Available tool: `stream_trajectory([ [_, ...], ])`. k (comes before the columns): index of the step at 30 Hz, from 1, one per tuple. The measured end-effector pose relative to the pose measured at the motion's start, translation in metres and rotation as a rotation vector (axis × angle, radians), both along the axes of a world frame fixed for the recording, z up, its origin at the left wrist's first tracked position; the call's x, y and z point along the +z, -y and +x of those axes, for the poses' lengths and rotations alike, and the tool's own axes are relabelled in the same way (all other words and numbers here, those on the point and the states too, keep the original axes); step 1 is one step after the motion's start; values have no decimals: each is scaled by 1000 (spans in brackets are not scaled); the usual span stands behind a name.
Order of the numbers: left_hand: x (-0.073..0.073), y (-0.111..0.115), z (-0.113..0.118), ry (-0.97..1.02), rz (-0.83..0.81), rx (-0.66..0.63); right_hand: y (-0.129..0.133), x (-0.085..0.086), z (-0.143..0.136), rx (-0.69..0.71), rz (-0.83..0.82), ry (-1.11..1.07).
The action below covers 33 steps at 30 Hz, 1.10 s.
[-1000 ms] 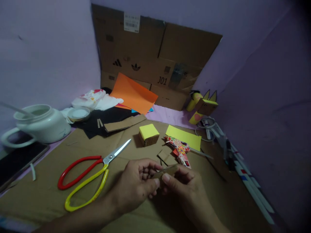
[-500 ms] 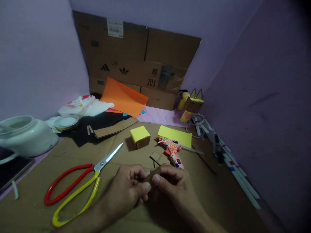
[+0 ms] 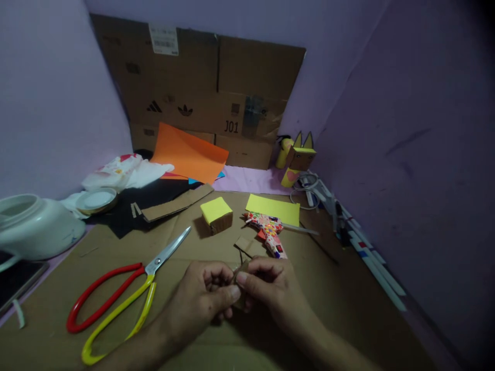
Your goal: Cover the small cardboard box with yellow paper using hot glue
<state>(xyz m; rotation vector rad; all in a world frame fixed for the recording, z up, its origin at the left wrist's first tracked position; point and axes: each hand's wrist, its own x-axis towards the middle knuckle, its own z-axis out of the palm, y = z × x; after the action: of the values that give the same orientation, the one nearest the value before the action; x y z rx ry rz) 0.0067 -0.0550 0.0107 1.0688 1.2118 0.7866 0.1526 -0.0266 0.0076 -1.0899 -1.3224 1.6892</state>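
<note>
Between the fingertips of my left hand and my right hand is a small brown cardboard piece, pinched from both sides and largely covered by the fingers. Scissors with one red and one yellow handle lie to the left of my left hand. Just beyond the hands are a small cardboard scrap and a floral glue gun. A cardboard block with a yellow top sits farther back, beside a yellow paper strip.
A white teapot stands at the left. Behind are a bent cardboard strip, orange paper and an upright cardboard panel. At the back right are an eared cardboard figure and white sticks.
The head view has shifted slightly. Both hands still hold the cardboard piece, which now shows less between the fingers, with the fingertips closer together.
</note>
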Motion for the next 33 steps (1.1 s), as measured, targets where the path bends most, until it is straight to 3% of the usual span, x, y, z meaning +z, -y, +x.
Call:
stream_trajectory([
  [6,-4,1,-1,-31,45,14,-2,-3,0,-85,-101,-108],
  [11,-6,0,1,69,-64,58,-4,-6,0,-99,-104,-150],
  [17,-8,-6,-4,383,-176,122,-7,-8,2,-3,-286,-292],
  [21,-7,-10,-11,477,-199,218,-6,-5,1,106,-361,-290],
  [25,-5,-12,-10,489,-206,262,-2,-4,1,187,-318,-251],
  [33,-6,-10,-6,369,-166,290,-3,-10,-1,178,-317,-232],
])
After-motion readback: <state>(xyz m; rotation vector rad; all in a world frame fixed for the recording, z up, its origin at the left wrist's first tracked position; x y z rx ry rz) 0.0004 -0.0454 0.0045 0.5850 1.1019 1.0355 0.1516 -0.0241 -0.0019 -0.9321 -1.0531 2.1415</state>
